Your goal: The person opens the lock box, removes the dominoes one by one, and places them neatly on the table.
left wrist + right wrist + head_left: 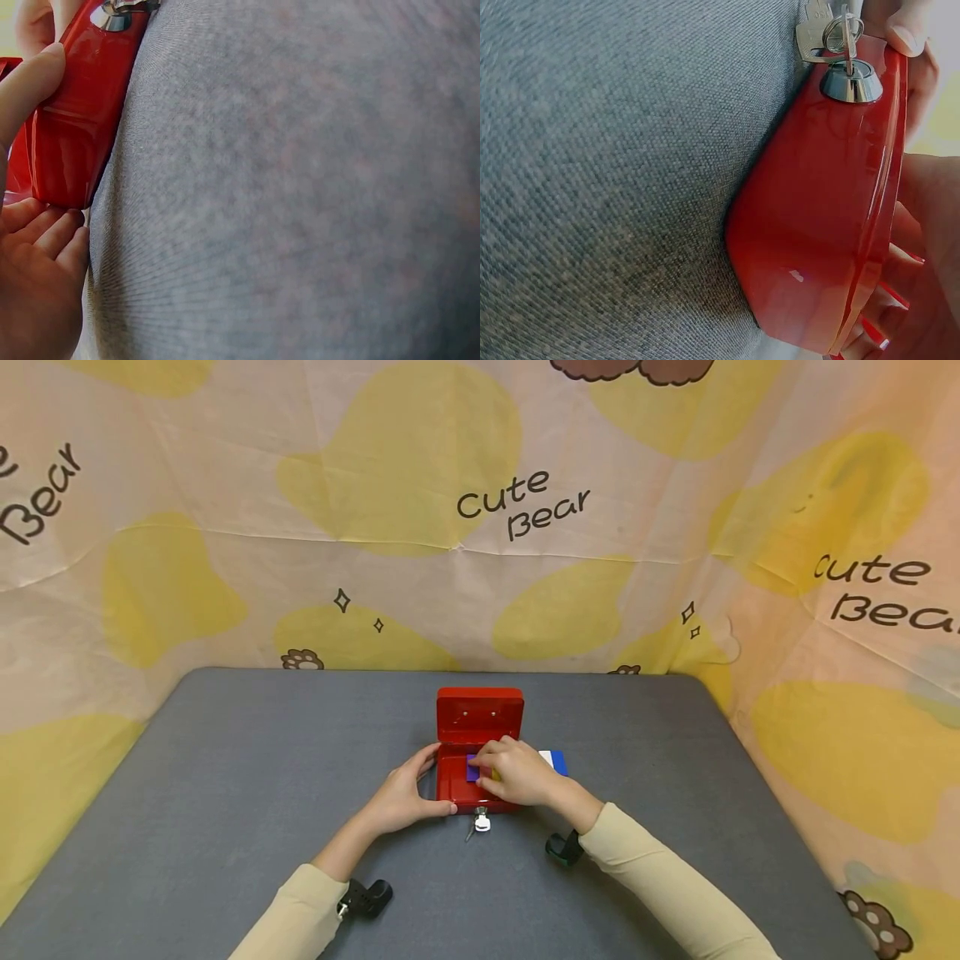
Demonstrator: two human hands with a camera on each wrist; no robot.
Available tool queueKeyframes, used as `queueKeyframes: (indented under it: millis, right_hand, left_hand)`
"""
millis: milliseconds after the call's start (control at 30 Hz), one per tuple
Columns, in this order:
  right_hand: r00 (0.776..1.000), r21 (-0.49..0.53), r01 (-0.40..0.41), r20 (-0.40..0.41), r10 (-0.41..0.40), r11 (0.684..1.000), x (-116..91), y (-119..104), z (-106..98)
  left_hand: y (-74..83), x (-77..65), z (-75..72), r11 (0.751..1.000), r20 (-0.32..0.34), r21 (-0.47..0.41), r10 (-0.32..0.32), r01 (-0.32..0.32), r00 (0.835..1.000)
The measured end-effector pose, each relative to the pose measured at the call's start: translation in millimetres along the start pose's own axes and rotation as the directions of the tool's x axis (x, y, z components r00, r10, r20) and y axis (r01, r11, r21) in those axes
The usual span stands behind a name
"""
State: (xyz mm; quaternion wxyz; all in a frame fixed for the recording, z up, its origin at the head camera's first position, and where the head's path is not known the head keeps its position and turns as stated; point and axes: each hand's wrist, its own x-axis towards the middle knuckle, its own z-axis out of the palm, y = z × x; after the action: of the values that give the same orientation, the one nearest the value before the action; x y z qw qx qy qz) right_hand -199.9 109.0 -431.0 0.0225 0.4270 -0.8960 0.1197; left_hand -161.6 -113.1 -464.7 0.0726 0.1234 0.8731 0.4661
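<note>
A red cash box (457,793) sits on the table with its lid (480,717) raised. My left hand (401,793) holds its left side, the thumb on the front corner and the fingers along the side wall. Over the box's inside, my right hand (516,774) has its fingertips and thumb at a flat purple piece (472,770), which it seems to pinch. Something yellow (495,774) shows beneath that hand; its kind is hidden. In the front lock (853,81), a key (847,41) stands inserted, with another key (482,821) hanging from the ring.
A blue and white flat item (555,762) lies just right of the box, partly behind the right hand. Grey cloth covers the table (300,760). A printed fabric backdrop (405,568) rises behind the table and along its sides. Black straps sit at both wrists.
</note>
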Motion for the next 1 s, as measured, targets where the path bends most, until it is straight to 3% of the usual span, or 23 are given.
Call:
queueKeyframes:
  millis: [533, 1000]
  right_hand:
    - [1.000, 0.030, 0.027, 0.016, -0.027, 0.999, 3.0, -8.2, 3.7]
    - [0.993, -0.026, -0.115, -0.013, 0.115, 0.993, 9.5, -8.5, 6.3]
  left_hand:
    - [-1.5, 0.5, -0.5, 1.000, -0.002, 0.000, 0.019, -0.019, 1.000]
    - [0.4, 0.0, -0.9, 1.000, 0.002, -0.003, -0.002, 0.002, 1.000]
